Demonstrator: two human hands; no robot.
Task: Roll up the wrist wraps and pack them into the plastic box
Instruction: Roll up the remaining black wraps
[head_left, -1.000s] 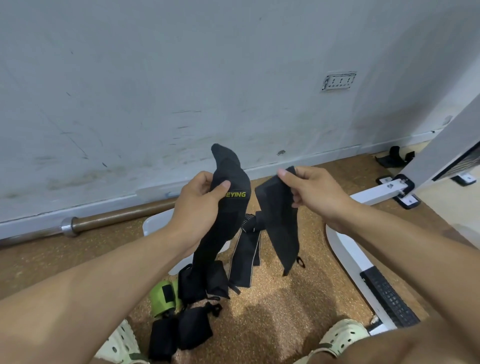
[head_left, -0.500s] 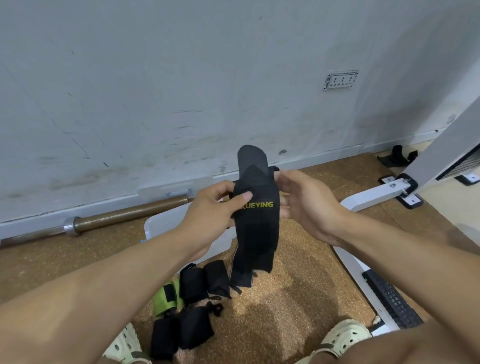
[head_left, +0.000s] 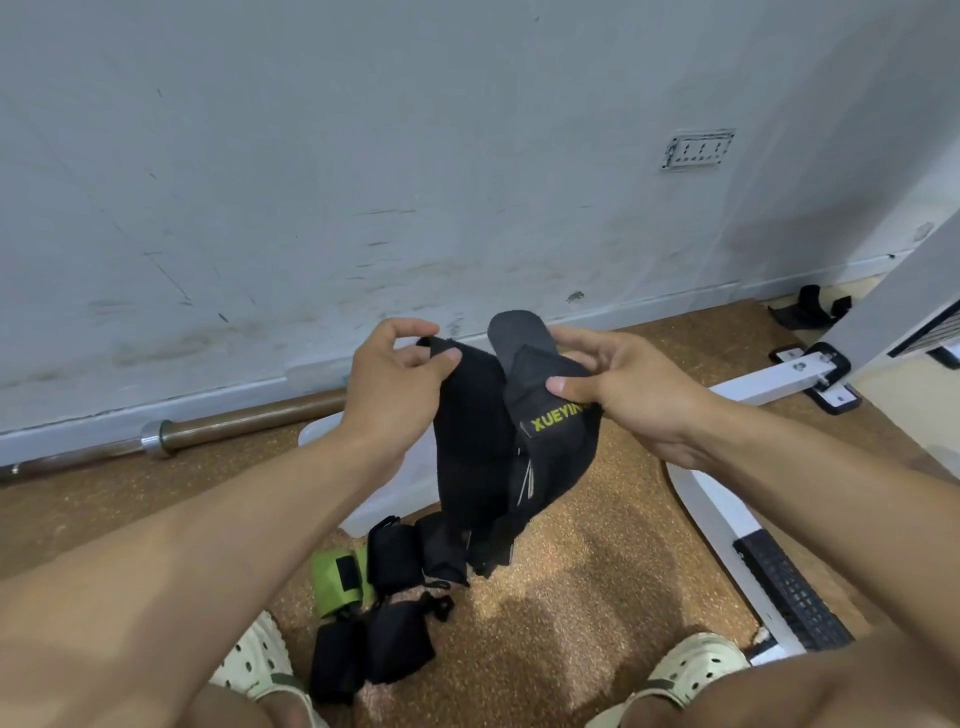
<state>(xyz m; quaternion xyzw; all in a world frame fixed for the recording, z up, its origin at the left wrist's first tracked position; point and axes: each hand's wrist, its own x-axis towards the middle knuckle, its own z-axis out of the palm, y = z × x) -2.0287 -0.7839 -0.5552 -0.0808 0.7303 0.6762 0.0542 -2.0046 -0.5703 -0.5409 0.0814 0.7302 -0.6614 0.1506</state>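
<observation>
I hold a long black wrist wrap (head_left: 550, 447) with yellow lettering up in front of me, folded over with both ends hanging down. My left hand (head_left: 395, 384) pinches its plain black end at the top left. My right hand (head_left: 628, 389) grips the lettered end, thumb pressed on the fabric. On the cork floor below lie several rolled wraps: black rolls (head_left: 392, 558) and a green roll (head_left: 337, 577). The white plastic box (head_left: 384, 488) sits on the floor behind the hanging wrap, mostly hidden by my left forearm.
A barbell (head_left: 171, 436) lies along the base of the grey wall. A white bench frame (head_left: 727, 535) with a black grid pad runs along the right. My two pale clogs (head_left: 691, 675) stand at the bottom edge on the cork floor.
My hands have shifted grip: the lettered end passed from my left hand to my right, and my left now pinches the other end. The wrap hangs doubled between them.
</observation>
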